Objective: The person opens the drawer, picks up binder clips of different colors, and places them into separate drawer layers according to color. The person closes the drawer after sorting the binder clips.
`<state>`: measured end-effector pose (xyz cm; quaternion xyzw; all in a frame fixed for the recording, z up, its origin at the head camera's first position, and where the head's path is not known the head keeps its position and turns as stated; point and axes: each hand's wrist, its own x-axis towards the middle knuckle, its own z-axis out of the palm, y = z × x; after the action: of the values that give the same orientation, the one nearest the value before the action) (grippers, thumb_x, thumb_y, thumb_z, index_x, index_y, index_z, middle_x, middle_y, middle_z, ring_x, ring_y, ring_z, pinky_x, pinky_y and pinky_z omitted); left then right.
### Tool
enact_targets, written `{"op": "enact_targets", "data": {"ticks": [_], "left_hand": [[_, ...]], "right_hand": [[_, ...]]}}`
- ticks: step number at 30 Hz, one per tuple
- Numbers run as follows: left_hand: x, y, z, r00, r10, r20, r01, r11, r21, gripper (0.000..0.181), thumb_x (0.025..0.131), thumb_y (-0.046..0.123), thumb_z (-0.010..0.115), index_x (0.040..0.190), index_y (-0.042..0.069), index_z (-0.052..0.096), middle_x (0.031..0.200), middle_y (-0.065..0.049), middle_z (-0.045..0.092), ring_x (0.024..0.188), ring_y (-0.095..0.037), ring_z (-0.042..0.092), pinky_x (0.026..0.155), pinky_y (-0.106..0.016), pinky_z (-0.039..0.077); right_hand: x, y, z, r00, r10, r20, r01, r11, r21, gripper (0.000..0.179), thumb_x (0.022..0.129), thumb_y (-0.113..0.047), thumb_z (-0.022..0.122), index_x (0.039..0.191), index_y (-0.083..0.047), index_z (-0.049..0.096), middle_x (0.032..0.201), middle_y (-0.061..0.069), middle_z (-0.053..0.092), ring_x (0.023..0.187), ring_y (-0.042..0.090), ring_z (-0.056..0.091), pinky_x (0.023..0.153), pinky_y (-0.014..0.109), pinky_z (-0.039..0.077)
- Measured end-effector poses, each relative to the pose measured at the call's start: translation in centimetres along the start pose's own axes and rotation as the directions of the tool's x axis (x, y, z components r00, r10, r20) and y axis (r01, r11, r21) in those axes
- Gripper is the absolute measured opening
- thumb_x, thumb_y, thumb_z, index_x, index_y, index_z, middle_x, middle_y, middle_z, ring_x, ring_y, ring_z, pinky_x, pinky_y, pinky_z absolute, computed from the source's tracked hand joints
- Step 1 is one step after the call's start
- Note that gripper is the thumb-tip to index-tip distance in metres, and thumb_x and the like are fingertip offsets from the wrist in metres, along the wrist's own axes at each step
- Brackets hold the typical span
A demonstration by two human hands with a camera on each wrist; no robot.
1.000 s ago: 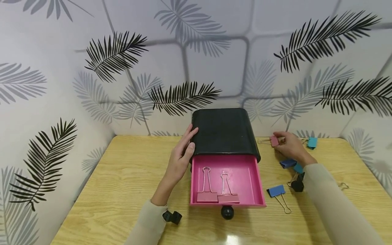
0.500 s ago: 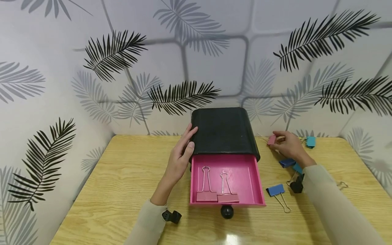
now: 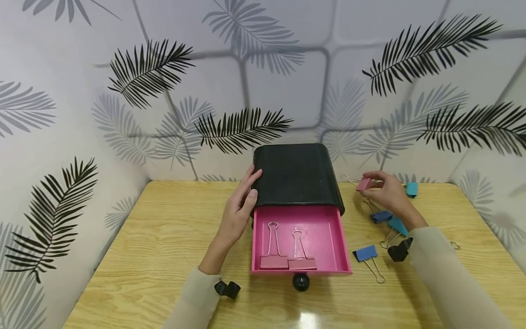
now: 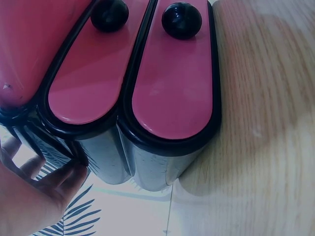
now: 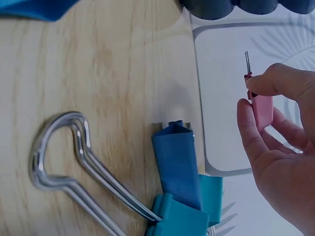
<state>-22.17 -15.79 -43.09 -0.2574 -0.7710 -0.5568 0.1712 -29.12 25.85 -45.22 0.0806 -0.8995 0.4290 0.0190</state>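
My right hand (image 3: 386, 194) pinches a pink binder clip (image 3: 363, 183) between thumb and fingers, above the back right of the table; the right wrist view shows that clip (image 5: 263, 109) raised off the wood. My left hand (image 3: 236, 214) lies against the left side of a black drawer cabinet (image 3: 296, 176), fingers on its upper edge. In the left wrist view its fingers (image 4: 64, 182) touch the black casing. The top pink drawer (image 3: 328, 237) is pulled out. Inside it, two pink binder clips lie side by side at the front, the left one (image 3: 274, 262) beside the right one (image 3: 302, 263).
Right of the drawer lies a blue binder clip (image 3: 365, 253). Farther back are a dark blue clip (image 3: 381, 216), a teal clip (image 3: 397, 225) and another teal clip (image 3: 412, 189) by the wall. Two lower drawers with black knobs (image 4: 182, 20) are closed.
My right hand has lifted the pink binder clip slightly off the table and drawn it a little leftward, turning it. The left hand stays on the cabinet.
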Motion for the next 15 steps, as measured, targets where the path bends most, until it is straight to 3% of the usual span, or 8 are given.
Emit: {"op": "enact_targets", "data": {"ticks": [6, 11, 15], "left_hand": [[0.0, 0.2, 0.0, 1.0, -0.011, 0.003, 0.011, 1.0, 0.008, 0.049, 0.109, 0.035, 0.043, 0.157, 0.024, 0.046, 0.168, -0.001, 0.028, 0.153, -0.012, 0.025, 0.123, -0.042, 0.024], [0.0, 0.2, -0.1, 1.0, -0.005, -0.002, 0.005, 1.0, 0.001, 0.048, 0.109, 0.031, 0.044, 0.157, 0.022, 0.046, 0.168, -0.001, 0.028, 0.153, -0.013, 0.026, 0.123, -0.042, 0.024], [0.0, 0.2, -0.1, 1.0, 0.007, -0.003, -0.007, 1.0, -0.012, 0.048, 0.108, 0.021, 0.045, 0.156, 0.017, 0.047, 0.168, -0.003, 0.028, 0.153, -0.017, 0.026, 0.123, -0.044, 0.024]], "right_hand": [[-0.9, -0.3, -0.2, 1.0, -0.008, -0.016, 0.009, 0.999, 0.045, 0.06, 0.092, -0.023, 0.079, 0.141, 0.003, 0.055, 0.133, 0.025, 0.059, 0.112, 0.037, 0.062, 0.071, 0.016, 0.052], [-1.6, -0.8, 0.0, 1.0, -0.014, -0.025, 0.016, 0.997, 0.078, 0.06, 0.091, -0.026, 0.081, 0.139, 0.001, 0.059, 0.135, 0.023, 0.058, 0.1, 0.01, 0.065, 0.069, 0.019, 0.055], [-2.2, -1.2, 0.1, 0.998, -0.02, -0.051, 0.025, 0.995, 0.098, 0.057, 0.09, -0.03, 0.082, 0.135, -0.001, 0.063, 0.127, 0.02, 0.062, 0.091, -0.001, 0.066, 0.069, 0.021, 0.056]]}}
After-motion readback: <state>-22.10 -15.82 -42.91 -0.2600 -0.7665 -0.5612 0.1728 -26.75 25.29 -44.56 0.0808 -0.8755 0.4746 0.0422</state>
